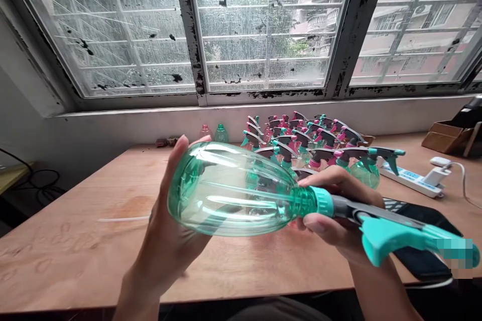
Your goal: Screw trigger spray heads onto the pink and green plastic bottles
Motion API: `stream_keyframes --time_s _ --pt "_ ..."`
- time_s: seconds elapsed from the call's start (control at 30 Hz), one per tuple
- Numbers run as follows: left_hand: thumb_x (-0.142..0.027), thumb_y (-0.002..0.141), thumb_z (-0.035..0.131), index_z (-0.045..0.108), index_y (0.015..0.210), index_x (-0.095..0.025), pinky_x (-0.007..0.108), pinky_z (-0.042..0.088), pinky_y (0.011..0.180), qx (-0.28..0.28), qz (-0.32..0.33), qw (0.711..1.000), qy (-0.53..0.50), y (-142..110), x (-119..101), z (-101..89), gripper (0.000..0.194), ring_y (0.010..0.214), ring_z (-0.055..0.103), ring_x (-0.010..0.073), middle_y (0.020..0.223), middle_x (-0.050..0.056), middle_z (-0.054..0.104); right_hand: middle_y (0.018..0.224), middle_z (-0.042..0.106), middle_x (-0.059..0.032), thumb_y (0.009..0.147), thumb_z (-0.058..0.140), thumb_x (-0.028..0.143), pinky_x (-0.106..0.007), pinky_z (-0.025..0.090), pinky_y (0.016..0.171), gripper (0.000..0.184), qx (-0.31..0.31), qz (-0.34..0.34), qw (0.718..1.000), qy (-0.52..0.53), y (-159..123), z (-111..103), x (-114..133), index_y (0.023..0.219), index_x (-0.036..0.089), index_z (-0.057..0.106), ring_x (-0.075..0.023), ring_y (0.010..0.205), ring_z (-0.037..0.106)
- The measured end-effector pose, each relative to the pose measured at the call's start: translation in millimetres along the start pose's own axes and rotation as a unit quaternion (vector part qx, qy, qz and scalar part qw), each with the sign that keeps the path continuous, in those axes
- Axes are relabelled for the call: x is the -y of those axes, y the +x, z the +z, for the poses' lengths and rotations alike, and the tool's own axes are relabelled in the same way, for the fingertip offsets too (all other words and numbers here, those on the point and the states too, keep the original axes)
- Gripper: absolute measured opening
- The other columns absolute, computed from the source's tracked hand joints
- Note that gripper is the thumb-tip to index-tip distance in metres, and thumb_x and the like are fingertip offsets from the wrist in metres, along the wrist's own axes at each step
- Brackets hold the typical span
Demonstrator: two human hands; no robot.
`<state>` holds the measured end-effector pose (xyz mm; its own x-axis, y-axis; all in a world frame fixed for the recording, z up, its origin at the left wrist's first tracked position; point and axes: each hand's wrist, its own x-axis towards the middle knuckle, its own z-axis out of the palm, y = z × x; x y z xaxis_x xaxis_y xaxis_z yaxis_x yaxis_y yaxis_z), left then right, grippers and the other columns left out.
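A clear green spray bottle lies sideways in the air above the table, its base to the left. My left hand is closed round the base end, partly seen through the plastic. My right hand grips the neck by the ridged turquoise collar, thumb in front and fingers behind. From the collar a grey and turquoise trigger sprayer points to the lower right. No liquid shows inside the bottle. A thin white tube lies on the table left of my left hand.
Many spray bottles with pink or turquoise triggers stand grouped behind. A pink bottle and a green bottle without sprayers stand by the wall. Rightward are a power strip, a black tablet-like object and a cardboard box.
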<state>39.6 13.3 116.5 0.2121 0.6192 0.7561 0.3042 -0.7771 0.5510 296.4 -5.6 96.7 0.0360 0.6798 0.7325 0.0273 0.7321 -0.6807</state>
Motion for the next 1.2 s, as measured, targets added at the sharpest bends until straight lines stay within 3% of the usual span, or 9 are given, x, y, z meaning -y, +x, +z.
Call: stream_keyframes --time_s 0.07,0.2,0.37,0.6,0.73,0.83,0.97,1.1,1.2 --pt "-0.041 0.075 0.093 0.024 0.163 -0.047 0.062 0.032 0.127 0.019 0.003 0.999 0.048 0.0 -2.0 -0.1 0.112 0.154 0.039 0.0400 0.170 0.004 0.039 0.064 0.070 0.0023 0.078 0.092 0.043 -0.029 0.050 0.044 0.033 -0.009 -0.003 1.000 -0.010 0.2 1.1 -0.2 0.099 0.025 0.074 -0.0192 0.050 0.067" --pt "-0.039 0.070 0.096 0.044 0.155 -0.036 0.059 0.038 0.124 0.024 0.009 0.998 0.052 0.9 -5.5 -0.4 0.100 0.150 0.045 0.0420 0.167 0.009 0.042 0.070 0.073 0.0010 0.080 0.090 0.049 -0.030 0.053 0.045 0.035 -0.003 0.005 1.000 0.023 1.2 2.8 0.3 0.101 0.026 0.073 -0.0197 0.050 0.069" --pt "-0.035 0.072 0.095 0.046 0.154 -0.040 0.055 0.050 0.116 0.006 0.017 1.000 -0.014 -2.9 7.2 0.8 0.095 0.147 0.049 0.0402 0.161 0.007 0.050 0.075 0.073 -0.0002 0.079 0.090 0.052 -0.031 0.049 0.044 0.036 -0.010 0.000 1.000 0.019 1.5 2.4 -1.4 0.101 0.029 0.075 -0.0187 0.049 0.067" --pt "-0.033 0.081 0.089 0.026 0.164 -0.044 0.054 0.039 0.126 -0.001 0.053 0.998 -0.034 -0.6 5.6 3.9 0.104 0.145 0.054 0.0337 0.170 0.006 0.038 0.077 0.077 0.0002 0.085 0.087 0.045 -0.030 0.053 0.046 0.030 0.010 -0.026 0.997 0.076 1.9 5.0 -7.3 0.107 0.029 0.075 -0.0187 0.051 0.072" --pt "-0.047 0.073 0.092 0.023 0.165 -0.042 0.063 0.039 0.124 0.001 0.038 0.999 -0.036 -0.8 -0.5 3.9 0.115 0.149 0.047 0.0404 0.172 0.008 0.033 0.077 0.075 0.0001 0.082 0.087 0.053 -0.030 0.047 0.043 0.034 -0.002 -0.036 0.998 0.049 1.7 5.5 -10.7 0.104 0.029 0.075 -0.0168 0.048 0.066" --pt "-0.053 0.074 0.090 0.033 0.162 -0.041 0.071 0.036 0.122 -0.006 0.040 0.999 -0.008 -2.1 -1.1 2.6 0.106 0.146 0.048 0.0448 0.171 0.008 0.034 0.079 0.074 -0.0002 0.081 0.087 0.056 -0.030 0.043 0.042 0.037 -0.017 -0.036 0.999 0.031 1.1 5.8 -11.5 0.102 0.029 0.075 -0.0159 0.047 0.065" --pt "-0.044 0.074 0.092 0.034 0.161 -0.044 0.064 0.042 0.122 -0.011 0.054 0.998 -0.018 -1.5 5.6 1.2 0.104 0.152 0.041 0.0434 0.172 0.001 0.034 0.067 0.068 0.0028 0.082 0.087 0.053 -0.029 0.044 0.041 0.033 -0.015 -0.003 0.998 0.055 1.8 5.9 -11.3 0.100 0.028 0.075 -0.0166 0.046 0.063" --pt "-0.043 0.091 0.078 0.021 0.162 -0.055 0.061 0.029 0.130 0.023 0.057 0.996 -0.071 -0.3 14.3 0.8 0.092 0.157 0.036 0.0359 0.174 -0.007 0.030 0.060 0.068 0.0044 0.081 0.087 0.054 -0.028 0.043 0.039 0.034 -0.011 0.025 0.996 0.081 3.3 5.3 -12.9 0.099 0.028 0.073 -0.0168 0.043 0.061" --pt "-0.043 0.082 0.088 0.018 0.163 -0.053 0.059 0.036 0.128 0.023 0.058 0.997 -0.051 -0.2 14.2 1.0 0.107 0.152 0.045 0.0353 0.173 -0.002 0.033 0.063 0.071 0.0029 0.081 0.088 0.051 -0.029 0.047 0.042 0.034 -0.007 0.020 0.997 0.073 4.1 4.9 -12.7 0.101 0.028 0.073 -0.0179 0.046 0.064"
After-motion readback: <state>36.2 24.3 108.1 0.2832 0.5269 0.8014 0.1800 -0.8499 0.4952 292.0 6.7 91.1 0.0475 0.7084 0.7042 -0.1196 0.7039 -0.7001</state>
